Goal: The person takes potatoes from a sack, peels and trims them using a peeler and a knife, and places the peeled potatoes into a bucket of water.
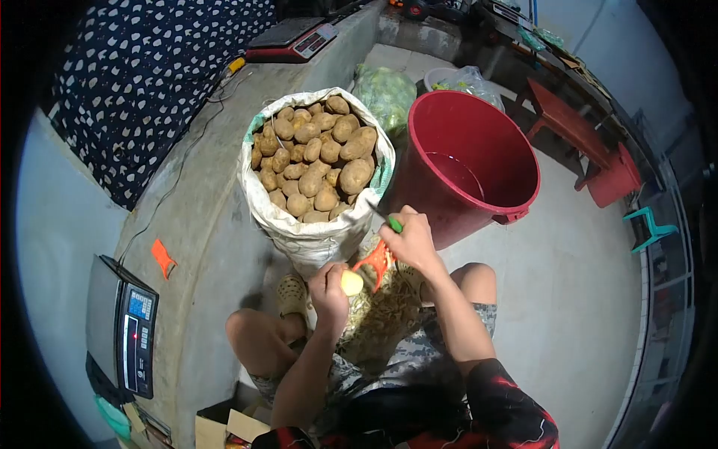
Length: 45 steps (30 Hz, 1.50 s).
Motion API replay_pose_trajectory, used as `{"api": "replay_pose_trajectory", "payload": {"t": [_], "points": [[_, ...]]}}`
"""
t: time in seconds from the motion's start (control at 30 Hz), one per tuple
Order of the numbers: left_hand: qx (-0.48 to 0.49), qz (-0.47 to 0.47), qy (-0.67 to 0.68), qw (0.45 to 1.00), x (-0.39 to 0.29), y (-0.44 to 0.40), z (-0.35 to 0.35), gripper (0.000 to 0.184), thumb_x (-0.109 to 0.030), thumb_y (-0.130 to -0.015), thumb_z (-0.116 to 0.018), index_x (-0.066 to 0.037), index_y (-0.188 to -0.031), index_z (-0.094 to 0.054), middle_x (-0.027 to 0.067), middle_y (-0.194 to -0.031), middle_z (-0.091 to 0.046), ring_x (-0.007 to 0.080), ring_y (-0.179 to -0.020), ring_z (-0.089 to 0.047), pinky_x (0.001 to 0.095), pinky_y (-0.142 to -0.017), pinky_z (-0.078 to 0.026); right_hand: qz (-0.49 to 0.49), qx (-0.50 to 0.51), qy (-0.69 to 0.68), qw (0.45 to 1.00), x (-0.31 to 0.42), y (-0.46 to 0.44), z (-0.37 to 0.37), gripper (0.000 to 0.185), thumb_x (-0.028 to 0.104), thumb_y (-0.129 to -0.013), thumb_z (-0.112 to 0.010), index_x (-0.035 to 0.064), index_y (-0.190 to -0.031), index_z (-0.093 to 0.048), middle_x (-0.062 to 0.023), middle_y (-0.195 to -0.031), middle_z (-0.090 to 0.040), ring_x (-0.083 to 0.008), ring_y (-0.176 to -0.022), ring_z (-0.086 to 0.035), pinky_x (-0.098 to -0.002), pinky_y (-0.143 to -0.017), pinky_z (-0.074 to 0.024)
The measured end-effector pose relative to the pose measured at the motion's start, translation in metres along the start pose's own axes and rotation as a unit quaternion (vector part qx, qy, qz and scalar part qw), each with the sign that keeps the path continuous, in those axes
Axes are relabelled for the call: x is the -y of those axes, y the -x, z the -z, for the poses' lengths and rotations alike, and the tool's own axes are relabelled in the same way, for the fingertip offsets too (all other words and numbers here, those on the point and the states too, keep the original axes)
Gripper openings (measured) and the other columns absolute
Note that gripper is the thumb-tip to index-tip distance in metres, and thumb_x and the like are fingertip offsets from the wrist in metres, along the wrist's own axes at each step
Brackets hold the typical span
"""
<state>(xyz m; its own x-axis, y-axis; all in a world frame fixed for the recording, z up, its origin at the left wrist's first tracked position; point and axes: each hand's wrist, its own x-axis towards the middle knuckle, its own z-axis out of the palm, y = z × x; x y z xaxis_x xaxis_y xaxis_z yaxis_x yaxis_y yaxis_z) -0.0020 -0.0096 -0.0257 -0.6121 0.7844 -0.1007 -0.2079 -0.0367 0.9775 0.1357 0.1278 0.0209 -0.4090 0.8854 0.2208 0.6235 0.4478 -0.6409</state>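
In our left hand [329,290] we hold a peeled potato [351,283], above peelings [375,320] between our legs. Our right hand [410,238] closes around a green-handled knife [394,224] and an orange peeler [378,262], near the potato. Ahead, we see an open woven sack [307,241] of unpeeled potatoes [310,161] beside a red bucket [426,213].

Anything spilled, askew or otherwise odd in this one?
Peelings lie loose between the feet, with no container visible beneath, which looks messy. The right hand also seems to hold both a green-handled knife and an orange peeler, an awkward pairing. The potato sack stands upright; nothing looks damaged.
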Motion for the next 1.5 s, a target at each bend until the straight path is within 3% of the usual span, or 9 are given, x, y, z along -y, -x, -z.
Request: {"api": "replay_pose_trajectory", "payload": {"t": [0.13, 0.27, 0.33, 0.53, 0.67, 0.87, 1.0, 1.1, 1.5], "points": [[0.052, -0.057, -0.055, 0.995, -0.016, 0.005, 0.001, 0.025, -0.012, -0.091, -0.049, 0.006, -0.080, -0.062, 0.0078, -0.069, -0.061, 0.0129, -0.065, -0.054, 0.0271, -0.061, -0.043, 0.079, -0.029, 0.055, 0.995, 0.016, 0.006, 0.006, 0.028, 0.032, -0.074, -0.062, 0.0043, -0.070, -0.068, -0.0208, -0.071, -0.057, -0.0372, -0.075, -0.057, -0.0488, -0.071, -0.0404], [0.010, 0.035, 0.040, 0.999, -0.008, 0.002, -0.004, 0.024, -0.018, -0.090, -0.049, -0.002, -0.078, -0.063, 0.0049, -0.068, -0.057, 0.0117, -0.054, -0.051, 0.0256, -0.048, -0.040, -0.129, 0.025, -0.050, 0.990, -0.034, -0.010, -0.010, 0.028, 0.032, -0.073, -0.063, 0.0049, -0.070, -0.068, -0.0205, -0.072, -0.058, -0.0374, -0.075, -0.058, -0.0486, -0.071, -0.0408], [-0.026, 0.241, 0.133, 0.961, -0.015, 0.001, -0.004, 0.024, -0.022, -0.091, -0.047, -0.006, -0.079, -0.060, 0.0021, -0.062, -0.052, 0.0110, -0.046, -0.044, 0.0256, -0.041, -0.034, -0.102, 0.043, -0.052, 0.992, -0.024, -0.006, -0.008, 0.029, 0.033, -0.073, -0.063, 0.0045, -0.070, -0.067, -0.0190, -0.068, -0.056, -0.0371, -0.075, -0.057, -0.0484, -0.071, -0.0408], [0.077, 0.339, 0.294, 0.890, -0.009, 0.002, 0.002, 0.026, -0.028, -0.093, -0.040, -0.009, -0.087, -0.056, -0.0013, -0.057, -0.043, 0.0103, -0.042, -0.032, 0.0253, -0.041, -0.026, 0.117, -0.115, 0.043, 0.985, 0.016, 0.007, 0.004, 0.020, 0.028, -0.069, -0.065, 0.0080, -0.066, -0.064, -0.0139, -0.066, -0.052, -0.0295, -0.075, -0.054, -0.0418, -0.070, -0.0359], [0.060, 0.275, 0.281, 0.918, -0.025, 0.003, 0.001, 0.025, -0.029, -0.094, -0.042, -0.009, -0.088, -0.055, -0.0014, -0.058, -0.041, 0.0107, -0.043, -0.031, 0.0271, -0.045, -0.028, -0.049, -0.141, -0.060, 0.987, -0.037, -0.009, -0.008, 0.025, 0.026, -0.071, -0.064, 0.0008, -0.066, -0.061, -0.0176, -0.063, -0.049, -0.0341, -0.064, -0.052, -0.0461, -0.061, -0.0389], [0.121, 0.216, 0.354, 0.902, -0.016, -0.014, 0.010, 0.032, -0.037, -0.101, -0.043, -0.016, -0.123, -0.051, -0.0017, -0.085, -0.056, 0.0106, -0.073, -0.050, 0.0323, -0.065, -0.041, -0.026, -0.153, -0.054, 0.986, -0.034, -0.007, -0.004, 0.025, 0.022, -0.073, -0.062, -0.0023, -0.067, -0.059, -0.0196, -0.063, -0.048, -0.0355, -0.061, -0.051, -0.0458, -0.058, -0.0391], [0.079, 0.135, 0.292, 0.943, -0.023, -0.009, 0.006, 0.032, -0.014, -0.102, -0.041, -0.009, -0.134, -0.044, 0.0066, -0.110, -0.056, 0.0180, -0.091, -0.057, 0.0360, -0.071, -0.049, -0.040, -0.151, -0.065, 0.986, -0.033, -0.007, -0.004, 0.026, 0.021, -0.073, -0.062, -0.0032, -0.066, -0.058, -0.0201, -0.063, -0.048, -0.0343, -0.062, -0.050, -0.0453, -0.059, -0.0381], [0.131, -0.054, 0.140, 0.980, -0.027, -0.010, 0.010, 0.038, -0.006, -0.100, -0.043, -0.008, -0.137, -0.041, 0.0106, -0.123, -0.055, 0.0223, -0.106, -0.059, 0.0378, -0.081, -0.050, -0.047, -0.151, -0.067, 0.985, -0.033, -0.004, -0.002, 0.025, 0.021, -0.074, -0.061, -0.0034, -0.067, -0.058, -0.0205, -0.064, -0.048, -0.0338, -0.062, -0.050, -0.0451, -0.059, -0.0380], [0.208, 0.032, 0.240, 0.948, -0.029, -0.006, 0.007, 0.039, -0.005, -0.097, -0.046, -0.008, -0.135, -0.042, 0.0145, -0.124, -0.056, 0.0331, -0.112, -0.058, 0.0466, -0.094, -0.049, -0.012, -0.182, -0.057, 0.982, -0.030, 0.000, 0.012, 0.024, 0.020, -0.074, -0.061, -0.0035, -0.068, -0.059, -0.0191, -0.064, -0.048, -0.0313, -0.061, -0.049, -0.0425, -0.058, -0.0372]]}}
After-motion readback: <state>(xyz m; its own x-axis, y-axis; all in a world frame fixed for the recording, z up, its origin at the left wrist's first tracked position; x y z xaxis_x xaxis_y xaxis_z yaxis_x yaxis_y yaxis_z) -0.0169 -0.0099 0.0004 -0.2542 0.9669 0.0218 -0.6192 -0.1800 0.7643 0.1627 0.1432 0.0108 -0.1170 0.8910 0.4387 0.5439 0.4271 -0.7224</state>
